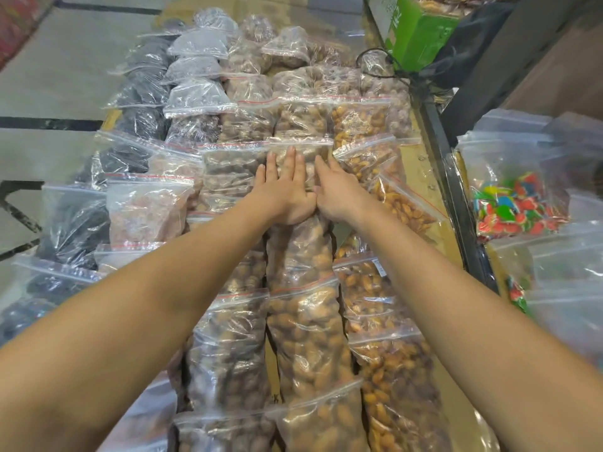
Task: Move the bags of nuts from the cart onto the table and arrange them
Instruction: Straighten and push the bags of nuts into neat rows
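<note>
Clear zip bags of nuts lie in overlapping rows along the table (pixel 421 177). Both my hands rest flat on one bag of brown nuts (pixel 305 151) in the middle row. My left hand (pixel 287 187) lies palm down with fingers straight and slightly apart. Beside it, touching at the thumb, my right hand (pixel 336 190) presses the bag's right side, fingers pointing up-left. Neither hand grips anything. Orange-brown nut bags (pixel 368 158) fill the row to the right, darker nut bags (pixel 228 353) the row to the left.
Dark dried-fruit bags (pixel 137 122) and a pinkish bag (pixel 146 213) line the table's left side above the tiled floor. At right, a black frame (pixel 456 203) borders a cart with colourful candy bags (pixel 515 207). A green box (pixel 421 31) stands at the far end.
</note>
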The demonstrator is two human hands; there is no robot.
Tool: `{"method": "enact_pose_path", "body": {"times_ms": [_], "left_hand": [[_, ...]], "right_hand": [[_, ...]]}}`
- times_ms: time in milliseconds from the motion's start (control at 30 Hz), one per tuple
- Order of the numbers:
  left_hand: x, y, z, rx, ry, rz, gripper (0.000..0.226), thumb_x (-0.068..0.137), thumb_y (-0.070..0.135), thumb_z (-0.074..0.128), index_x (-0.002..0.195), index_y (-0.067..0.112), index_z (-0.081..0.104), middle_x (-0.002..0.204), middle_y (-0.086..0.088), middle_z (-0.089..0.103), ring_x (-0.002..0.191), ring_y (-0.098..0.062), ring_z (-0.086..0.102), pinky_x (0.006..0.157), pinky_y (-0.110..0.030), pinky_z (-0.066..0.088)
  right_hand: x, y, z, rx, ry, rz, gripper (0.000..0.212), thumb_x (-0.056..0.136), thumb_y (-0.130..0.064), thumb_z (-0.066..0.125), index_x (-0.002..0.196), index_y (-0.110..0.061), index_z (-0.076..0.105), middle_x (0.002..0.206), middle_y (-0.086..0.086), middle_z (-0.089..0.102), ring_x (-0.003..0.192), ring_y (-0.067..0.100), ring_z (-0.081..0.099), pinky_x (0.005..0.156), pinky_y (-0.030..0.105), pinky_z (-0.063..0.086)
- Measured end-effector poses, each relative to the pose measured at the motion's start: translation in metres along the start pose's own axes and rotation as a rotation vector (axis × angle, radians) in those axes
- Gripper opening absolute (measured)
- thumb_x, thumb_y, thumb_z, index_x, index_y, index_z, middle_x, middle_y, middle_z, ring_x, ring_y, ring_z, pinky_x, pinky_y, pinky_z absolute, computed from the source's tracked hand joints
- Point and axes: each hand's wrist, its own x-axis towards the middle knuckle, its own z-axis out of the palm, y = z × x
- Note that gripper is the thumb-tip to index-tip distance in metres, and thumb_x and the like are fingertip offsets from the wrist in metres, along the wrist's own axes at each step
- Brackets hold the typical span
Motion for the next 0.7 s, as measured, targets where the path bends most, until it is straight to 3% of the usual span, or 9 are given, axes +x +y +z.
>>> {"method": "enact_pose_path", "body": {"times_ms": [133, 267, 367, 433, 500, 700], "left_hand": [[-0.029, -0.005, 0.002, -0.088, 0.114, 0.129, 0.079, 0.1, 0.036, 0.032, 0.16, 0.008, -0.012, 0.166, -0.013, -0.022, 0.154, -0.034, -0.017, 0.126, -0.05, -0.003], [-0.042, -0.006, 0.013, -0.038, 0.018, 0.169, 0.088, 0.086, 0.047, 0.015, 0.16, 0.003, -0.002, 0.168, -0.018, -0.011, 0.155, -0.035, -0.009, 0.127, -0.044, 0.001], [-0.033, -0.007, 0.011, -0.055, -0.012, 0.156, 0.091, 0.082, 0.048, 0.012, 0.161, 0.005, -0.001, 0.168, -0.017, -0.009, 0.156, -0.034, -0.009, 0.127, -0.045, 0.002], [-0.029, -0.008, 0.01, -0.063, -0.024, 0.138, 0.09, 0.082, 0.05, 0.011, 0.162, 0.008, -0.001, 0.169, -0.015, -0.008, 0.156, -0.033, -0.009, 0.127, -0.047, 0.003], [-0.03, -0.006, 0.014, -0.07, -0.025, 0.117, 0.087, 0.086, 0.052, 0.011, 0.162, 0.01, -0.001, 0.169, -0.012, -0.01, 0.156, -0.032, -0.01, 0.127, -0.048, 0.002], [-0.035, -0.002, 0.028, -0.052, -0.088, 0.095, 0.078, 0.101, 0.051, 0.018, 0.158, 0.013, -0.02, 0.162, -0.01, -0.032, 0.15, -0.029, -0.03, 0.125, -0.049, -0.011]], "right_hand": [[-0.01, 0.006, 0.008, -0.102, 0.077, -0.171, 0.071, 0.101, -0.003, 0.044, 0.165, -0.01, 0.012, 0.173, 0.012, 0.008, 0.159, 0.029, 0.011, 0.129, 0.039, 0.013], [-0.007, -0.001, 0.006, -0.092, -0.033, -0.125, 0.074, 0.101, 0.0, 0.04, 0.165, -0.009, 0.004, 0.173, 0.011, -0.005, 0.159, 0.027, 0.011, 0.127, 0.04, 0.022], [-0.011, -0.007, 0.005, -0.098, 0.075, -0.122, 0.07, 0.1, 0.003, 0.04, 0.164, -0.011, 0.015, 0.173, 0.013, 0.007, 0.158, 0.029, 0.015, 0.126, 0.045, 0.025], [-0.008, -0.009, 0.006, -0.129, 0.06, -0.113, 0.073, 0.101, 0.004, 0.039, 0.165, -0.01, 0.007, 0.173, 0.011, -0.004, 0.16, 0.029, 0.005, 0.127, 0.046, 0.021], [-0.002, -0.008, 0.006, -0.14, -0.041, -0.057, 0.076, 0.101, 0.0, 0.039, 0.163, -0.007, -0.004, 0.171, 0.009, -0.018, 0.159, 0.03, 0.007, 0.126, 0.047, 0.025], [-0.002, -0.009, 0.004, -0.2, -0.203, 0.044, 0.077, 0.105, -0.012, 0.035, 0.162, -0.016, -0.017, 0.168, -0.002, -0.029, 0.159, 0.034, -0.007, 0.128, 0.052, 0.012]]}}
